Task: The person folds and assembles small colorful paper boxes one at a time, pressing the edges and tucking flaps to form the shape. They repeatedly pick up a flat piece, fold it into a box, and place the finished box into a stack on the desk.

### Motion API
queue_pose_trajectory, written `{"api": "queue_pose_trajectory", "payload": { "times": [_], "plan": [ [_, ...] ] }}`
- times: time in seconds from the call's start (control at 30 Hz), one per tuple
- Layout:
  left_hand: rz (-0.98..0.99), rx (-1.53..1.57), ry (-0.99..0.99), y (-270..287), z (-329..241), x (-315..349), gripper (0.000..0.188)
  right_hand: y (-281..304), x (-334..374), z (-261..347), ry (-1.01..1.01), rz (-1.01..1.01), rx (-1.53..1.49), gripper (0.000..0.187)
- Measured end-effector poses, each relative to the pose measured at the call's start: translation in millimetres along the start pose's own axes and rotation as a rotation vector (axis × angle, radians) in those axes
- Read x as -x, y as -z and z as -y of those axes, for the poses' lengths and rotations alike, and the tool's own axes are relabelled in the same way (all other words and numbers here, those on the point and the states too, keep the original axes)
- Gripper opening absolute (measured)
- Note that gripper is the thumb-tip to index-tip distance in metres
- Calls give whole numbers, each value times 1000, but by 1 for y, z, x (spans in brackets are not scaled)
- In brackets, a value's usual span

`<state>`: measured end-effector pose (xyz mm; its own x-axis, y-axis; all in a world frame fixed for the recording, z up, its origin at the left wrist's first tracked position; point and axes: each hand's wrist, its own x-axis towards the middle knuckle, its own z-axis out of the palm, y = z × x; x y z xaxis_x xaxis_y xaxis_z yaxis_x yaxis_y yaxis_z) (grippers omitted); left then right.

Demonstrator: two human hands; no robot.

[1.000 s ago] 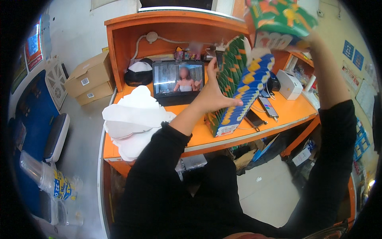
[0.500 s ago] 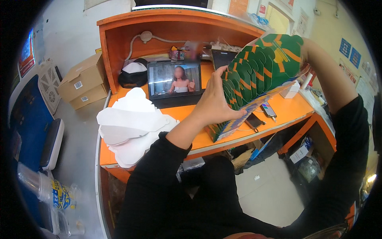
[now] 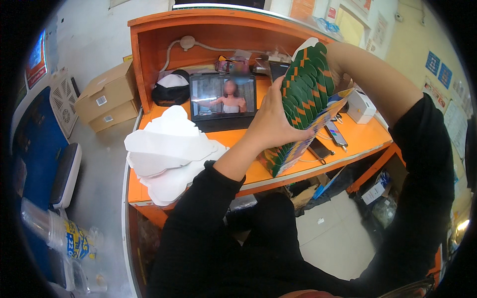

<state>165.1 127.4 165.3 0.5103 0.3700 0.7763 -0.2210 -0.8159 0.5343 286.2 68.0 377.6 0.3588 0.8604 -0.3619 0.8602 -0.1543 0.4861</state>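
Note:
A thick stack of flat green-and-orange cardboard cut-outs (image 3: 303, 99) stands on edge, its lower end on the orange desk (image 3: 238, 141). My left hand (image 3: 276, 126) grips the stack's left face near the middle. My right hand (image 3: 335, 62) holds the stack's upper end, mostly hidden behind it. A pile of white flat cardboard cut-outs (image 3: 166, 151) lies on the desk's left end, apart from both hands.
A tablet (image 3: 222, 97) showing a picture leans at the back of the desk beside a black-and-white cap (image 3: 171, 85). Phones (image 3: 330, 139) and a white box (image 3: 360, 105) lie at the right. Cardboard boxes (image 3: 107, 97) sit on the floor left; plastic cups (image 3: 59, 231) lower left.
The stack, first fanned with its top held high, has been lowered and squeezed together. My right hand came down with it; my left hand stayed on its side.

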Motion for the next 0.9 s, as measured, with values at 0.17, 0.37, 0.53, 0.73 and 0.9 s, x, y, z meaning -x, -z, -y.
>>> {"api": "queue_pose_trajectory", "payload": {
  "times": [0.17, 0.37, 0.53, 0.73, 0.9],
  "plan": [
    [48, 81, 49, 5, 10, -4, 121, -4, 6, 3, 25, 57, -21, 42],
    [-1, 60, 22, -1, 16, -1, 118, -4, 11, 3, -32, -127, -37, 54],
    [-23, -181, 142, 7, 20, 27, 129, 20, 3, -43, 22, -628, -60, 22],
    [-344, 10, 10, 18, 3, 123, 71, -7, 18, 52, 290, -1543, -206, 16],
    [-292, 47, -138, 30, -21, 208, 35, -83, -13, 237, 601, -979, -439, 19]
  ]
}}
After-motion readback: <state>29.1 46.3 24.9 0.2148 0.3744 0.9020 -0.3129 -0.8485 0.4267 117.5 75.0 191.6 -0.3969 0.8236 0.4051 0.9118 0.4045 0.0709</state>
